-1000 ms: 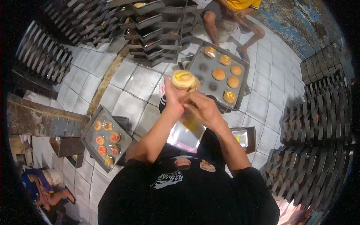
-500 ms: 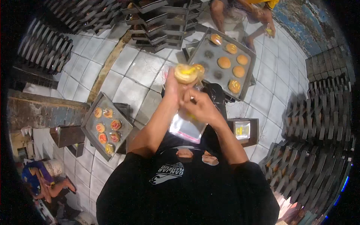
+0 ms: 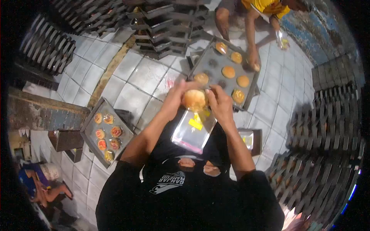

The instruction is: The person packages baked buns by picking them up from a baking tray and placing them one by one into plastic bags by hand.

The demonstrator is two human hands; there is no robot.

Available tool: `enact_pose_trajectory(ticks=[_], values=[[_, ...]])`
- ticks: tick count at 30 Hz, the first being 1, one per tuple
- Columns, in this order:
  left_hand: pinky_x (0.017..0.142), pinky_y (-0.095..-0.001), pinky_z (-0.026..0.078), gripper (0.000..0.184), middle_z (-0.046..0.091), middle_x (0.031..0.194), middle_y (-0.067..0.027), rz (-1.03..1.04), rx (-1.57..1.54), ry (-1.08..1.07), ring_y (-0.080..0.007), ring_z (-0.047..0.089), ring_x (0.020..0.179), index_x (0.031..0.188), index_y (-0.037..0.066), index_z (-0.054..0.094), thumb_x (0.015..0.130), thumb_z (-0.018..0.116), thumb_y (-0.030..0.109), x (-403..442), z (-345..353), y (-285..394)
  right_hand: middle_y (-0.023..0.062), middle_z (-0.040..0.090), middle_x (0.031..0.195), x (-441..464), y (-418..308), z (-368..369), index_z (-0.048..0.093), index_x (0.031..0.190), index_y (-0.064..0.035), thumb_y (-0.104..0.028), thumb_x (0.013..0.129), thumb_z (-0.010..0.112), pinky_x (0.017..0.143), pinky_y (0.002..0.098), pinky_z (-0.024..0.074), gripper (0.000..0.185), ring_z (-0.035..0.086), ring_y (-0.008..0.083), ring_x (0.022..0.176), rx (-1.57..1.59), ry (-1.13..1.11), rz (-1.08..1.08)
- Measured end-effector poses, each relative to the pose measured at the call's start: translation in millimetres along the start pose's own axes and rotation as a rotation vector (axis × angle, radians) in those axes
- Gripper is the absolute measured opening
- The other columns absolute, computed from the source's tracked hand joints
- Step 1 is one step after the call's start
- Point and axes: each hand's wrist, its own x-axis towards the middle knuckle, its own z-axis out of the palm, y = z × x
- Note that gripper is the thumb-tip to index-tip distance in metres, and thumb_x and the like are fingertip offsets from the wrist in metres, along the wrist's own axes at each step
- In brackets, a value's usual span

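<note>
A round golden-brown bun point(image 3: 194, 100) is between my two hands, above a stack of clear plastic bags point(image 3: 192, 131) with yellow labels on my lap. My left hand point(image 3: 175, 100) is beside the bun, its blurred fingers reaching past the bun's far edge; their grip is unclear. On the other side, my right hand point(image 3: 220, 103) has thumb and fingers pinched at the bun's right edge. Just beyond my hands, a dark baking tray point(image 3: 217, 86) holds several buns, one of them point(image 3: 201, 79) close to my fingers.
A co-worker in yellow point(image 3: 266, 5) reaches a hand point(image 3: 253, 59) to the tray's far right. A second tray point(image 3: 133, 134) with wrapped buns lies left. An open box point(image 3: 257, 142) stands right. Stacked trays point(image 3: 318, 123) line the sides. Another person point(image 3: 42, 184) sits lower left.
The bun between my hands has moved nearer and now shows its brown side. My right hand has come up beside it. The co-worker's hand has moved to the tray.
</note>
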Motion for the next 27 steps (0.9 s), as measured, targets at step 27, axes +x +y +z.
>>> enact_pose_trajectory(ticks=[27], values=[[0.104, -0.0317, 0.047, 0.035, 0.063, 0.130, -0.0124, 0.143, 0.094, 0.092, -0.0181, 0.060, 0.121, 0.133, 0.000, 0.059, 0.099, 0.062, 0.010, 0.0, 11.5, 2.0, 0.0121, 0.070, 0.098, -22.7, 61.2, -20.6, 0.064, 0.092, 0.0000, -0.017, 0.101, 0.063, 0.088, 0.0396, 0.0570, 0.020, 0.068, 0.0229, 0.087, 0.453, 0.056, 0.313]])
